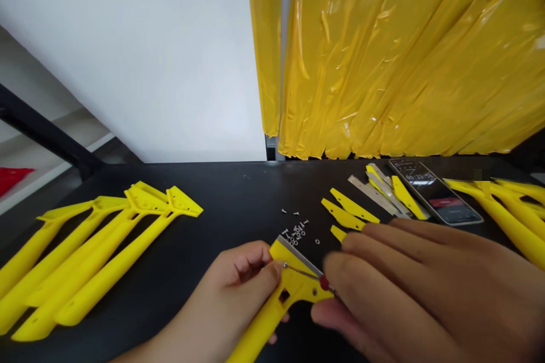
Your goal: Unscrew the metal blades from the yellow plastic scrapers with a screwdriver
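Note:
My left hand is closed around a yellow plastic scraper, its thumb pressing near the head. A thin metal blade lies along the scraper's far edge. My right hand pinches a small screwdriver with a red collar; most of its handle is hidden by the fingers. The screwdriver's tip meets a screw at the left end of the scraper's head, beside my left thumb. Another screw sits in the head's right end. Just beyond the head lies a small pile of loose screws and nuts.
Several yellow scraper handles lie side by side on the black table at left, more handles at right. Yellow cover plates and metal blades rest beside a phone. Yellow plastic sheeting hangs behind.

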`<state>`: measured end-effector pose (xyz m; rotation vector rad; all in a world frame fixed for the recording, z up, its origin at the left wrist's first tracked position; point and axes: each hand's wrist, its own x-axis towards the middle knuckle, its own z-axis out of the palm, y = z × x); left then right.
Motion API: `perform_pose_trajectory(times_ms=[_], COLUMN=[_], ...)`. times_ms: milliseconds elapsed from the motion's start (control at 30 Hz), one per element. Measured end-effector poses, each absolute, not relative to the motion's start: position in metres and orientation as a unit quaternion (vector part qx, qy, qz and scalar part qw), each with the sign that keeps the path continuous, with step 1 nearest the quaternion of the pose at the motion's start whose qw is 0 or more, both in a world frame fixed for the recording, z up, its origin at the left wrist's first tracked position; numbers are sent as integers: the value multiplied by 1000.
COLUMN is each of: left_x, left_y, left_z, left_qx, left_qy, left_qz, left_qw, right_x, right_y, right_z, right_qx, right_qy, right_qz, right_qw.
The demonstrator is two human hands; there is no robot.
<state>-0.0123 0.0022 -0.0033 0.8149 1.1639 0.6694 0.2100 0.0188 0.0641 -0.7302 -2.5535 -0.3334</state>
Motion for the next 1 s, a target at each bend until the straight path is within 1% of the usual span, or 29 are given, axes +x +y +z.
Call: perform_pose_trajectory(times_ms=[100,200,333,433,533,733,867,1000], left_x=[-12,-11,-10,-11,-11,-11,-10,-7], left_y=[3,4,5,5,5,5,3,6], left_z=[-3,-3,-2,-3,-5,-4,-2,-3], left_qx=[369,370,363,366,372,374,371,366], left_qy=[522,522,536,542,541,525,541,553], left_qz=[299,299,293,286,280,292,290,298], left_qw=[709,708,703,701,700,706,697,686], right_x=[209,209,211,212,213,212,213,215], right_y=[18,19,21,22,22,20,21,17], right_z=[65,67,69,69,68,69,69,59], right_qx=[-264,-274,-266,-278,-270,-256,-284,-283], right_qy=[-931,-928,-935,-929,-934,-938,-930,-932], right_qz=[-107,-123,-133,-140,-118,-111,-140,-143], right_qw=[228,222,194,199,202,204,190,178])
